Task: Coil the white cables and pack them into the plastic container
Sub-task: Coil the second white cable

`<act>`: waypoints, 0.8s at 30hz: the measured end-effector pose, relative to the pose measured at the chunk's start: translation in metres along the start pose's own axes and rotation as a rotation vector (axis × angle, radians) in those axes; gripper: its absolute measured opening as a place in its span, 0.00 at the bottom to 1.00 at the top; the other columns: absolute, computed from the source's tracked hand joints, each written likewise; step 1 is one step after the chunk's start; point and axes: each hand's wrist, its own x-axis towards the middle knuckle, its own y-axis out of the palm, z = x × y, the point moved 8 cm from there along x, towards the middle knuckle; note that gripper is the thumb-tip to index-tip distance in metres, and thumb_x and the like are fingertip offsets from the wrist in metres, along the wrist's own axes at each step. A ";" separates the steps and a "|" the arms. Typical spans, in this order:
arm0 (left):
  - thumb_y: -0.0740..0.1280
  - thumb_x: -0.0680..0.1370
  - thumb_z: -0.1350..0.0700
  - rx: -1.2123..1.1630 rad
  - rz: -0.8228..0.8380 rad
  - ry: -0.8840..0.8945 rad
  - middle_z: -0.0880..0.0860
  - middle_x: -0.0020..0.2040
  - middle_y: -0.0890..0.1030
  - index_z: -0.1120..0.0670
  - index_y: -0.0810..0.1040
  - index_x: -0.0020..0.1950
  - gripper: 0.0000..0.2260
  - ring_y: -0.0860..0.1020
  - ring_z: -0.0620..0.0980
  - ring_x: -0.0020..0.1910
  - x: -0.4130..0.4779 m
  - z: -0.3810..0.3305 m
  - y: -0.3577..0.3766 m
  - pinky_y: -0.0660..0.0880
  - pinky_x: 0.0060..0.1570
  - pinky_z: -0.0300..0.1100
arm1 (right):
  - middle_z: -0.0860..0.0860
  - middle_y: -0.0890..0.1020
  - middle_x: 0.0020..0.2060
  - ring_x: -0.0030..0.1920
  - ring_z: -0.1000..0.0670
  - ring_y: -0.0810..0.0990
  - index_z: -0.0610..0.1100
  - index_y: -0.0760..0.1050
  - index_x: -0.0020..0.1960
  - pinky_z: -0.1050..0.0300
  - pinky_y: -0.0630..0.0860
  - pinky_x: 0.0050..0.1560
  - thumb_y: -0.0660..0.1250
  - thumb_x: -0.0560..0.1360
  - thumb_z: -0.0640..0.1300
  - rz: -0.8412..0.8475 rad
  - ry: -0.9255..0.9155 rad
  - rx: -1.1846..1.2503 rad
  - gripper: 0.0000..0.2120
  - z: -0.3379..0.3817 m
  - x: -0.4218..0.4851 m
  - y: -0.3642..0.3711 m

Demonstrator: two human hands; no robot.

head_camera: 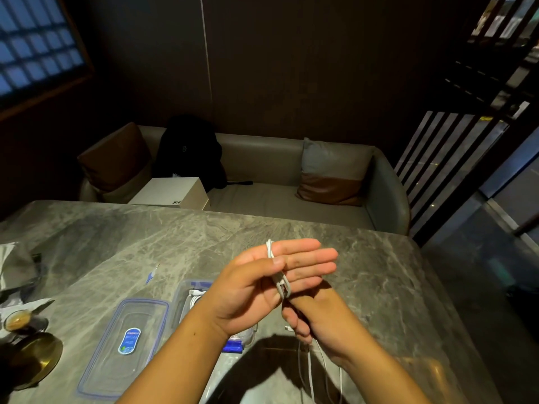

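Coiling looks partly done: the white cable [280, 282] makes several loops around the straight fingers [309, 258] of the left grip [256, 287], pinned by its thumb, while the right grip [312, 319] just below holds the loose tail in curled fingers. One packed cable [194, 299] already lies in the open plastic container [179, 293] near the front edge of the bench [204, 234]; finishing this coil and packing it remain, I judge.

container [189, 288] mostly behind forearm [175, 354], cable [281, 284] tail — cut off below
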 end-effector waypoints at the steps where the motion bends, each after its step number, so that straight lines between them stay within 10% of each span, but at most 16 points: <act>1: 0.52 0.81 0.66 -0.014 -0.009 -0.002 0.72 0.70 0.69 0.70 0.65 0.72 0.19 0.68 0.69 0.71 -0.001 0.000 -0.003 0.61 0.73 0.59 | 0.54 0.72 0.23 0.23 0.55 0.69 0.45 0.72 0.34 0.60 0.66 0.27 0.58 0.80 0.41 0.019 -0.019 -0.004 0.16 0.001 -0.004 0.003; 24: 0.59 0.81 0.60 0.143 -0.175 -0.146 0.64 0.65 0.77 0.64 0.70 0.71 0.19 0.75 0.61 0.66 -0.006 0.042 -0.035 0.70 0.68 0.52 | 0.51 0.72 0.30 0.31 0.51 0.68 0.44 0.83 0.46 0.54 0.66 0.34 0.67 0.79 0.46 0.151 -0.262 -0.454 0.09 0.088 -0.060 -0.004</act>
